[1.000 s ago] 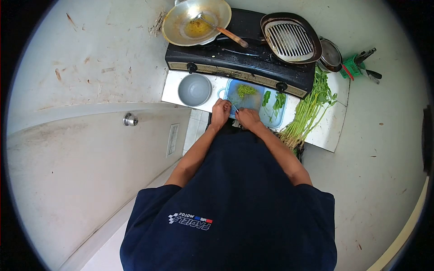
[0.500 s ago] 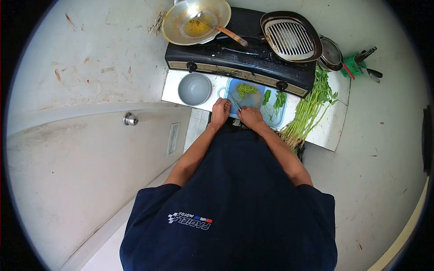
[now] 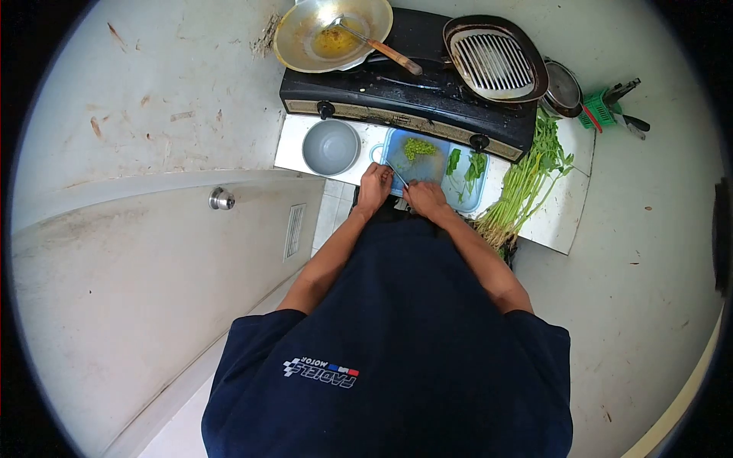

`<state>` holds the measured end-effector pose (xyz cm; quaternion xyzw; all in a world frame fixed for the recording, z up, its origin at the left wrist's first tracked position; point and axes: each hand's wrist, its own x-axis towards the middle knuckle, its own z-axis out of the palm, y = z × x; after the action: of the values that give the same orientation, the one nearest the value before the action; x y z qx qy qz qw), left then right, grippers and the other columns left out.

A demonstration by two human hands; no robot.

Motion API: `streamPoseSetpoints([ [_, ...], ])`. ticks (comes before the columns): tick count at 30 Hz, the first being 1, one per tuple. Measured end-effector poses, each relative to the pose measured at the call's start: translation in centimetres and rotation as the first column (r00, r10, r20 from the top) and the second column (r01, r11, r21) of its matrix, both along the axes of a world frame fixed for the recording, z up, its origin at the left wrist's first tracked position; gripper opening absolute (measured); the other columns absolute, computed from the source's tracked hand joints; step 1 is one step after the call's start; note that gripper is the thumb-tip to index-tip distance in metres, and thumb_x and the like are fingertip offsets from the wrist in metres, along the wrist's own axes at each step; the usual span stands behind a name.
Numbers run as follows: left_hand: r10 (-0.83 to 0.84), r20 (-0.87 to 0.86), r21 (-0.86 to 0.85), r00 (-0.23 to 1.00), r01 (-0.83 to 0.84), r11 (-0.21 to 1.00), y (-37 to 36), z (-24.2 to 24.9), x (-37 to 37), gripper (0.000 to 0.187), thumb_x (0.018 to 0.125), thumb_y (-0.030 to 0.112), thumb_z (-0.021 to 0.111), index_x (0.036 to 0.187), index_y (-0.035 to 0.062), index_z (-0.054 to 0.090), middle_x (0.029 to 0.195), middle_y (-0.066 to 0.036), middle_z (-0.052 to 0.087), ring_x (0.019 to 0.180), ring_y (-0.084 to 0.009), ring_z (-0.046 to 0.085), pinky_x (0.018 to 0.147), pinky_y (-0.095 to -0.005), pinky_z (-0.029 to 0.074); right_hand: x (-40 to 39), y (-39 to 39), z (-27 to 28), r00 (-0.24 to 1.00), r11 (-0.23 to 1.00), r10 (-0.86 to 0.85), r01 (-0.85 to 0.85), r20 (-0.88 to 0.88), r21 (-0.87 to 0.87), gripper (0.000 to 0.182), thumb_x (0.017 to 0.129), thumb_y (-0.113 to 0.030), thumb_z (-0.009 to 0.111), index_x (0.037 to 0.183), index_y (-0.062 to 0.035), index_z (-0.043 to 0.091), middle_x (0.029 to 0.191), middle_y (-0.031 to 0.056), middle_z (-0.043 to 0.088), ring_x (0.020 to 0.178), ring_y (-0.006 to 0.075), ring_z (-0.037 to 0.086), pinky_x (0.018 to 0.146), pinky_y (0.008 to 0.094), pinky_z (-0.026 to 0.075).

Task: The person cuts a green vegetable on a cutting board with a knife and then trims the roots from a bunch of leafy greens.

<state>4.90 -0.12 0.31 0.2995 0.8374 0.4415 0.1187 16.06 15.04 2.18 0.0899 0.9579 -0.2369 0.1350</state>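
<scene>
My right hand is wrapped round a small knife, whose blade points up and left over the blue cutting board. Near the board's left edge, my left hand has its fingers pressed together beside the blade tip; what they hold is too small to make out. Chopped green pieces lie in a pile on the upper part of the board. To their right are some leafy green sprigs. A gray bowl stands left of the board.
Behind the board is a black stove with a wok and ladle at left and a grill pan at right. Long leafy stalks lie on the counter's right side. A green basket holds utensils beyond a pot.
The view has shifted very slightly. Both hands stay close together at the board's near left edge, with the knife in almost the same place.
</scene>
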Motion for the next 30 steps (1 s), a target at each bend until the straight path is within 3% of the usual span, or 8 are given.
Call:
streamPoseSetpoints([
  [10,0.014,0.010,0.026,1.000,-0.014,1.000,0.0,0.3,0.2,0.013,0.084,-0.006,0.071,0.097,-0.0033,0.070,0.090,-0.016,0.064,0.076,-0.0281,0.069,0.071,-0.0369,0.057,-0.5,-0.1,-0.4,0.996,1.000,0.022,-0.021,-0.088,0.017,0.040,0.102,-0.034,0.054,0.090,0.0004,0.071,0.083,0.0220,0.074,0.078,0.0391,0.074,0.072,0.0485,0.058],
  [16,0.007,-0.001,0.016,1.000,-0.007,1.000,-0.3,0.5,0.0,0.011,0.086,-0.004,0.072,0.097,-0.0025,0.071,0.090,-0.016,0.066,0.077,-0.0288,0.069,0.070,-0.0376,0.056,0.5,0.3,0.7,0.999,1.000,-0.001,0.000,0.051,0.009,0.037,0.100,-0.031,0.055,0.089,-0.0026,0.076,0.091,0.0180,0.076,0.083,0.0363,0.075,0.074,0.0478,0.059],
  [22,0.014,0.008,0.009,1.000,-0.014,1.000,-0.2,0.6,0.2,0.011,0.086,-0.004,0.071,0.097,-0.0029,0.071,0.090,-0.018,0.066,0.077,-0.0302,0.068,0.069,-0.0385,0.055,0.1,0.4,0.6,1.000,1.000,-0.005,0.005,-0.030,-0.029,0.044,0.104,-0.036,0.052,0.092,0.0033,0.069,0.080,0.0247,0.073,0.076,0.0409,0.073,0.070,0.0493,0.058],
  [30,0.004,0.006,0.013,1.000,-0.004,1.000,-0.3,0.6,0.1,0.012,0.086,-0.005,0.070,0.098,-0.0036,0.071,0.090,-0.017,0.066,0.077,-0.0300,0.068,0.069,-0.0382,0.055,0.0,0.0,0.1,1.000,0.999,0.019,-0.020,-0.022,-0.047,0.043,0.103,-0.035,0.053,0.093,0.0041,0.068,0.081,0.0258,0.072,0.076,0.0413,0.073,0.071,0.0502,0.058],
])
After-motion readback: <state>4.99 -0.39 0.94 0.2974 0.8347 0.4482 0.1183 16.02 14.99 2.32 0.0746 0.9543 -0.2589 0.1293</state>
